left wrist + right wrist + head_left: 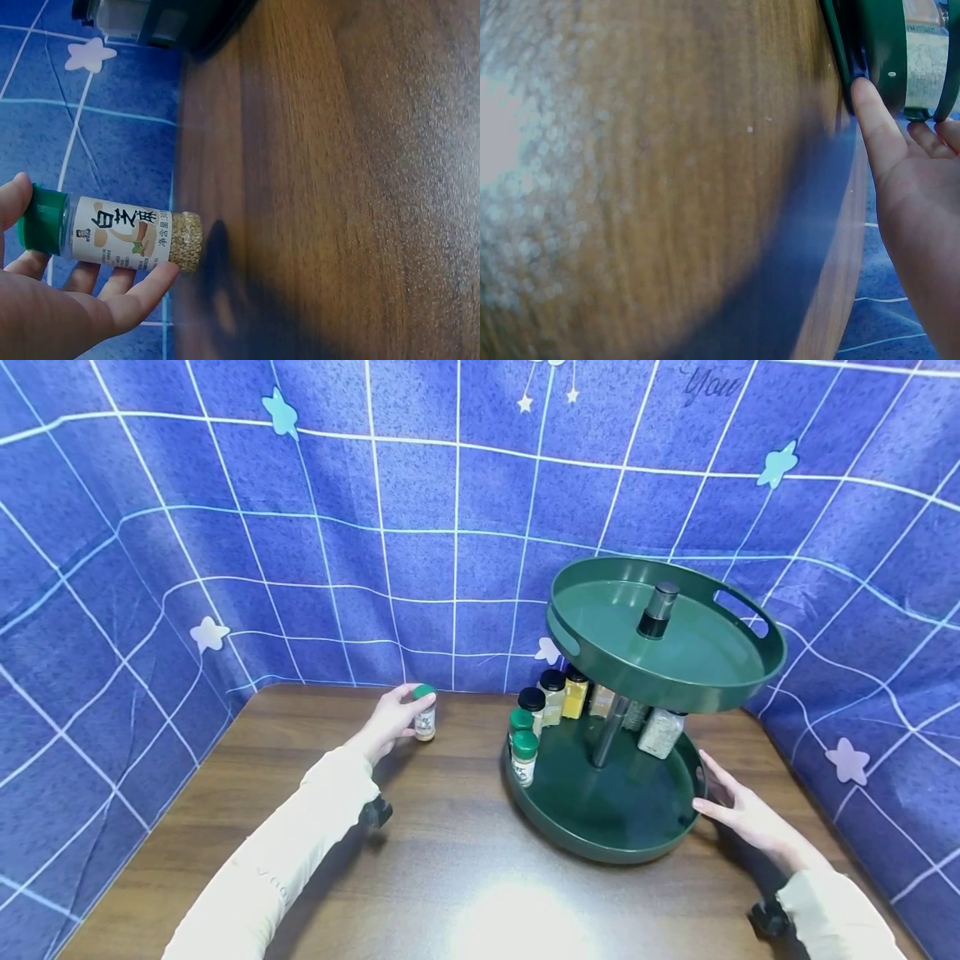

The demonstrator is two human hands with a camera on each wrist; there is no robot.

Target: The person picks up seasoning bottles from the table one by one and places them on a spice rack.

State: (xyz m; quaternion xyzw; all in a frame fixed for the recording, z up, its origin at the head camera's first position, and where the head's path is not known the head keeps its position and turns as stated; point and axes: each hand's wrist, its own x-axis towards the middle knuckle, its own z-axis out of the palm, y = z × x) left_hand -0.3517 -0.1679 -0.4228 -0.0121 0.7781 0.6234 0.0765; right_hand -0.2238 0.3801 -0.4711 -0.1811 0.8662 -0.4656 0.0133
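My left hand (390, 720) holds a small sesame jar (425, 720) upright at the back of the table, thumb by its green cap and fingers along its side. In the left wrist view, pale seeds show at the base of the sesame jar (124, 231), below a printed label. At the right stands a green two-tier round rack (600, 852). My right hand (750, 814) touches the rim of its lower tray on the right side, thumb and fingers spread apart. In the right wrist view the thumb (877, 127) lies against the green rim.
Along the lower tray's left and back edge stand several spice jars, including a green-capped jar (524, 758), a black-capped yellow jar (575, 695) and a jar of pale flakes (662, 732). The upper tray (720, 643) overhangs them. A blue curtain (420, 560) surrounds the wooden table (420, 860).
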